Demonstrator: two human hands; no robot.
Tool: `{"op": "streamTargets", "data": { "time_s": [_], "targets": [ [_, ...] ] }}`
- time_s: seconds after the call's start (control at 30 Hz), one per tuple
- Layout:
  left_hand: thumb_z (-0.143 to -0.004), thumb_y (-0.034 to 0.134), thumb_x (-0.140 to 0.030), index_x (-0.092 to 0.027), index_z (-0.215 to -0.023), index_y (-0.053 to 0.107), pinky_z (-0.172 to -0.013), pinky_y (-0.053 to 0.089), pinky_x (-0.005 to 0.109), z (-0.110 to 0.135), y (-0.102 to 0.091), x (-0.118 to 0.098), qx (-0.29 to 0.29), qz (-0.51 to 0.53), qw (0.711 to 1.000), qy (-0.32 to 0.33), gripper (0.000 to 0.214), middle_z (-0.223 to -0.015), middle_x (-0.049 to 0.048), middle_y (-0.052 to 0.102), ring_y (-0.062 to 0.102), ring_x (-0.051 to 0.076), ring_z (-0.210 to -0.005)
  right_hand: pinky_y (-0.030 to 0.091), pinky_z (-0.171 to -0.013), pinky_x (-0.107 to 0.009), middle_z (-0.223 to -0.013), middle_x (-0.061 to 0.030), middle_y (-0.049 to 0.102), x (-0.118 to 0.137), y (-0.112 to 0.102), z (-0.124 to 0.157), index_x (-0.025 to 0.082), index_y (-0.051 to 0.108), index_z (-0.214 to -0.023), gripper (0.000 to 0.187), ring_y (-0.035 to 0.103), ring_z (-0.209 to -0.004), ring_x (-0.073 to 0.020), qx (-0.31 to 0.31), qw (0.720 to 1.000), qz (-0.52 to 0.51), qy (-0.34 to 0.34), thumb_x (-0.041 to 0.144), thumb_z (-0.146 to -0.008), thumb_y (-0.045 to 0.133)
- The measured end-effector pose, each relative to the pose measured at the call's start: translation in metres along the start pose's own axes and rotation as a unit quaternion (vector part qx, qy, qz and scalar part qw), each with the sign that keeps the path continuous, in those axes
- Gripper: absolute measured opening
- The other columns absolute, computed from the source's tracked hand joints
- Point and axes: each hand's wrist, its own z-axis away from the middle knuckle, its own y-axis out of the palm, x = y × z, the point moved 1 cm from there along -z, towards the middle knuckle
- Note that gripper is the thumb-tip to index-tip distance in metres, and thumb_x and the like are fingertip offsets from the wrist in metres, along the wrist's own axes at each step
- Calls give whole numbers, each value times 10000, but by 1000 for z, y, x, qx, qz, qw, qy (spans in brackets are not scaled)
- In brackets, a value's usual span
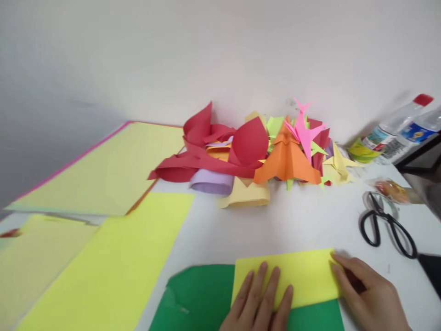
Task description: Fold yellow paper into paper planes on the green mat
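Observation:
A folded yellow sheet of paper (306,278) lies over a green sheet (200,294) near the bottom of the view. My left hand (260,303) rests flat on the yellow paper's left part, fingers spread. At the paper's right end, my right hand (368,287) pinches the edge by its upper corner between thumb and fingers. A pair of black-handled scissors (386,218) lies on the white table beyond my right hand.
Against the wall sit red paper strips (206,161), an orange paper plane (287,158) and a pink folded figure (305,131). Plastic bottles (389,126) stand at the back right. Large yellow sheets (113,257) and a pale paper stack (103,170) cover the left.

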Motion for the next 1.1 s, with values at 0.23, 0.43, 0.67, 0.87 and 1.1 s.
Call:
{"op": "streamTargets", "data": {
  "time_s": [0.23,0.43,0.67,0.87,1.1],
  "targets": [
    [-926,498,-233,-195,-1101,614,-1104,326,508,-3,1,-1,-26,-17,999,-17,213,-1055,85,726,674,266,-1041,626,-625,-206,-996,-19,764,-19,2,1,261,764,-955,340,751,-790,-218,4,1000,23,-9,529,-793,630],
    [-922,512,-242,-200,-1112,606,-1114,306,526,-1,1,-2,-23,-14,999,-18,216,-1066,83,719,661,269,-1069,617,-527,-197,-961,-11,768,-23,1,-1,269,778,-929,361,754,-733,-220,7,1000,21,0,559,-761,645],
    [-905,548,-251,-197,-1128,604,-1086,358,508,-1,2,-1,-26,-13,999,-25,236,-1060,81,724,658,269,-1069,610,-505,-182,-962,-4,769,-25,1,-2,277,775,-938,369,754,-730,-212,14,1000,19,5,573,-763,644],
    [-915,535,-261,-207,-1156,582,-1088,358,508,1,2,0,-13,-17,1000,-13,251,-1105,92,707,645,264,-1098,613,-502,-178,-966,-5,769,-25,4,-1,286,771,-929,389,754,-743,-214,4,1000,18,10,608,-764,625],
    [-910,536,-243,-202,-1133,604,-1101,318,535,0,1,0,-21,-3,1000,-22,236,-1085,97,710,633,273,-1111,622,-567,-180,-992,10,762,-29,4,0,292,767,-947,376,753,-779,-213,14,999,29,4,593,-769,629]
  ]
}}
